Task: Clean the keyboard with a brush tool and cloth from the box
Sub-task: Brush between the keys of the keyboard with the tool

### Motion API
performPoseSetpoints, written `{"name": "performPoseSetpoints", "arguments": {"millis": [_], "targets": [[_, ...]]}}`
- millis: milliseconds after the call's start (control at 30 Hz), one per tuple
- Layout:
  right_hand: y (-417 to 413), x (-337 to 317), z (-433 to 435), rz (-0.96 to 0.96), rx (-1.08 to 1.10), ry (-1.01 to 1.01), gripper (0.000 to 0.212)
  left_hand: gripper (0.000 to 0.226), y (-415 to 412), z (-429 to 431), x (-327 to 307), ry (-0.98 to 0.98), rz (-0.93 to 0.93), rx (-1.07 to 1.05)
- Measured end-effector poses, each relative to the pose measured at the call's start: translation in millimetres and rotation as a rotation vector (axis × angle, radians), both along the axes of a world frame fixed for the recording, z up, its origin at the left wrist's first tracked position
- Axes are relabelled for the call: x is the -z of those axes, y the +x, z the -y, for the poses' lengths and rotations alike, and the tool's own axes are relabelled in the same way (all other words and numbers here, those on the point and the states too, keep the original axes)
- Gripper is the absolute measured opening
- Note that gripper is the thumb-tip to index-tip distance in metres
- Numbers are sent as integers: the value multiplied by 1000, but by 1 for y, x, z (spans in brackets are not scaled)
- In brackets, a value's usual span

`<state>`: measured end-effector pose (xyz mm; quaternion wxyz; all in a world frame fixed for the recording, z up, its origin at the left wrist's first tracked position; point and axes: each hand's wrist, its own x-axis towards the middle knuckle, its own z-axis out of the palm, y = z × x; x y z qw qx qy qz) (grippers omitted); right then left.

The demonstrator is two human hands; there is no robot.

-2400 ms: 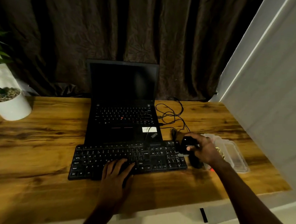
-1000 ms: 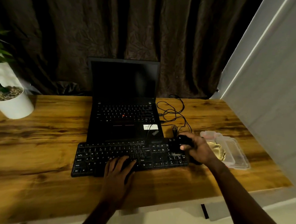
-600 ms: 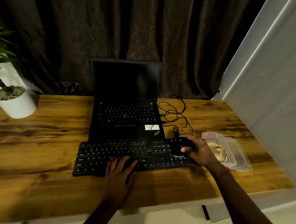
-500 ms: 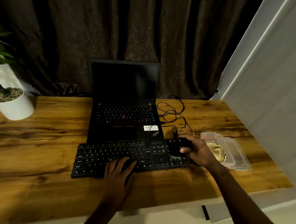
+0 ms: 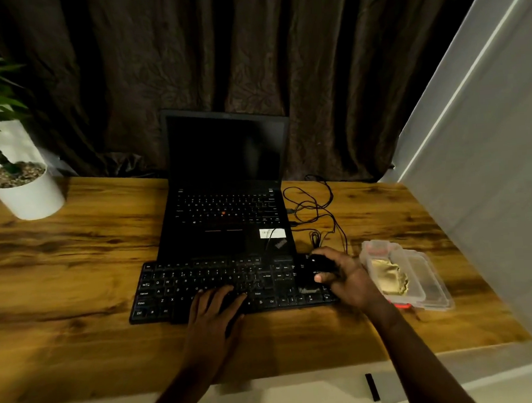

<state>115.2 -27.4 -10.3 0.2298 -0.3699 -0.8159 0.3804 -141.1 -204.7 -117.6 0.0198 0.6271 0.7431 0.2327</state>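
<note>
- Our left hand lies flat, fingers straight, on the lower middle keys of the keyboard, pinning it to the table. Our right hand curls round the dark brush tool over the number pad at the keyboard's right end.
- Most of the keys lie to the left of the brush, so we judge that much sweeping is left to do.
- Keys under our flat palm would be skipped unless that hand shifts. If we lift it carelessly, the keyboard could slide under the brush.
- The laptop sits right against the keyboard's back edge, so strokes away from us could push dust onto its keys.
- Loops of cable lie just behind our right hand, where a long stroke could snag them.
- The box stands open just beside our right wrist with the golden cloth inside. A wide swing of the wrist could knock it toward the table's edge.
- The light is dim and the keys are black, so we might miss crumbs.
</note>
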Motion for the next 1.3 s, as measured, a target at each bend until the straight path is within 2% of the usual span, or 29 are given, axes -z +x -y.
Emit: {"name": "performPoseSetpoints", "arguments": {"millis": [233,400,533,700,800,967,1100,1233,1300], "targets": [[39,-7,-18,97,115,70,66,57,0,0,2,-17,-2,4],[21,-4,-9,43,94,73,64,55,0,1,3,7,6,7],[11,-4,-7,31,47,58,51,46,0,0,3,25,-12,1],[46,-9,-21,111,121,122,61,54,1,1,2,20,-8,5],[46,-11,-15,71,139,133,73,56,2,1,0,2,-2,-3],[14,1,4,55,22,5,59,49,1,1,2,12,-12,-5],[22,-6,-2,56,39,-30,55,49,1,1,3,18,-11,6],[46,-12,-10,62,131,16,78,56,2,1,-1,18,-12,-3],[43,-11,-6,51,123,34,78,57,3,1,-2,6,-11,-9]]}}
